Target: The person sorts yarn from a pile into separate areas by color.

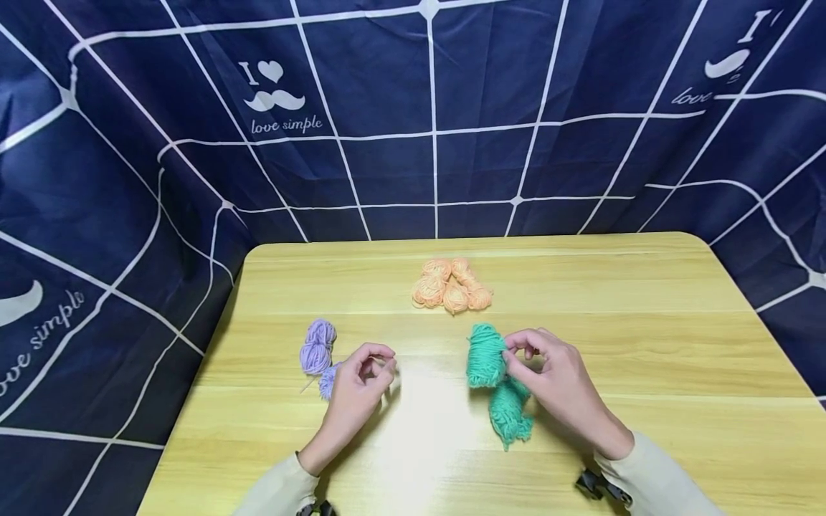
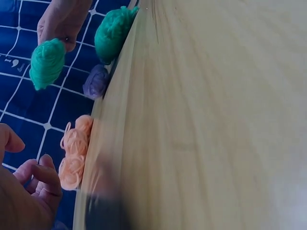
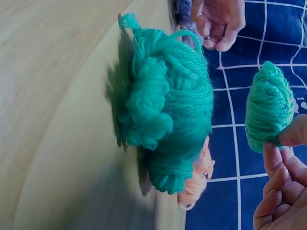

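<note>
Between thumb and fingertips, my right hand (image 1: 558, 376) pinches one end of a small teal-green yarn skein (image 1: 485, 357). In the right wrist view this skein (image 3: 270, 100) is held up off the table. More green yarn (image 1: 510, 413) lies on the tabletop just below that hand, fluffy and loose-ended in the right wrist view. My left hand (image 1: 358, 383) hovers with loosely bent fingers and holds nothing. Beside it on the left lie purple yarn skeins (image 1: 317, 347), one partly hidden behind the hand.
Several peach yarn skeins (image 1: 454, 290) lie bunched at the middle back of the wooden table (image 1: 613, 287). A dark blue curtain (image 1: 381, 172) with white grid lines hangs behind the table and along both sides.
</note>
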Motion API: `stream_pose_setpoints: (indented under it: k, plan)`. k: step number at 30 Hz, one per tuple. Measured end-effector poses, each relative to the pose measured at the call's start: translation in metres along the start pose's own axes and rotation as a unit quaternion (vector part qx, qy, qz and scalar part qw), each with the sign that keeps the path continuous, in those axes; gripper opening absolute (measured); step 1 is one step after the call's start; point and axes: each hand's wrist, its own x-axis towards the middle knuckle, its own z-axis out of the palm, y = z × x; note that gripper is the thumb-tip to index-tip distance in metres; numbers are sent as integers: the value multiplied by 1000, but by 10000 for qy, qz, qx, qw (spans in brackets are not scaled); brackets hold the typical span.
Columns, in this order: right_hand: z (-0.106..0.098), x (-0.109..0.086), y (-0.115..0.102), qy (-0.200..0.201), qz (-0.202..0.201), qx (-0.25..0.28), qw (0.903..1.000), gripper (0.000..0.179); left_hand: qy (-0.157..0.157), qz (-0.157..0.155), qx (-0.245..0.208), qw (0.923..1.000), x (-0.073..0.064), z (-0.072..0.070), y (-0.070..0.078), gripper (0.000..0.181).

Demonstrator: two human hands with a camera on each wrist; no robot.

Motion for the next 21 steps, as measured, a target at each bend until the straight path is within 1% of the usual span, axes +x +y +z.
stream_pose_setpoints:
  k: [4, 11, 15, 21]
  plan:
    - [-2, 1, 1, 66, 15, 21, 10000, 20, -127, -1, -15, 9999, 4, 8, -2, 24]
    - [-3, 2, 2, 124, 0, 59, 9999, 20, -369, -29, 259, 9990, 12, 24, -5, 39]
    - [-4, 2, 2, 122, 121, 161, 9997, 19, -556, -17, 388, 9977, 17, 36, -8, 47]
    - [-5, 3, 2, 140, 177, 232, 9995, 19, -866, 97, 724, 9936, 22, 56, -9, 51]
